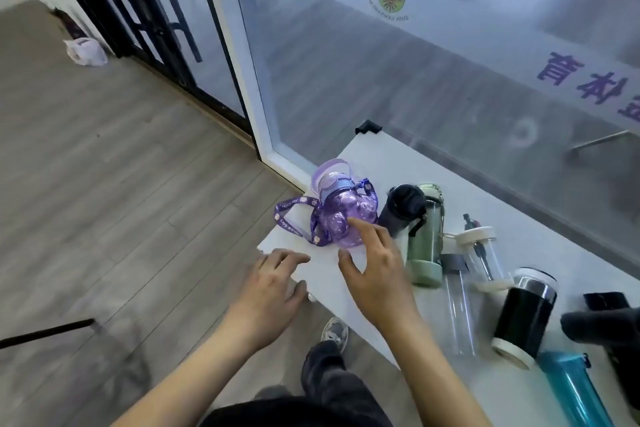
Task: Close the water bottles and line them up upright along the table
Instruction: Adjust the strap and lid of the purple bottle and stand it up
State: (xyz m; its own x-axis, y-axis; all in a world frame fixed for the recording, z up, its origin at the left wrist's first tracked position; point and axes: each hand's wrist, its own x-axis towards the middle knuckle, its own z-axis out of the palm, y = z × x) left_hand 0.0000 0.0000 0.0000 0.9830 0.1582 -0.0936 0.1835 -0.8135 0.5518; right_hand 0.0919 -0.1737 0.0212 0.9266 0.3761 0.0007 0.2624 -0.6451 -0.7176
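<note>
We see our left hand (273, 282) spread open and empty at the near corner of the white worktop (540, 229), its fingertips resting on the edge just left of the purple bottle (341, 210). That purple bottle stands upright near the worktop's left end, lid on, its printed strap (292, 215) trailing off to its left. Our right hand (375, 274) is also open and grasping nothing, forefinger stretched out and touching the purple bottle's lower side. Just right of the purple bottle stands a dark bottle (401, 210), and beside that a green bottle (426, 239). Further right of the purple bottle come a clear bottle with a grey cap (459, 305), a clear bottle with a cream lid (483, 255) behind it, then a black bottle with cream ends (524, 315). Farthest right from the purple bottle, at the near edge, is a teal bottle (571, 388).
</note>
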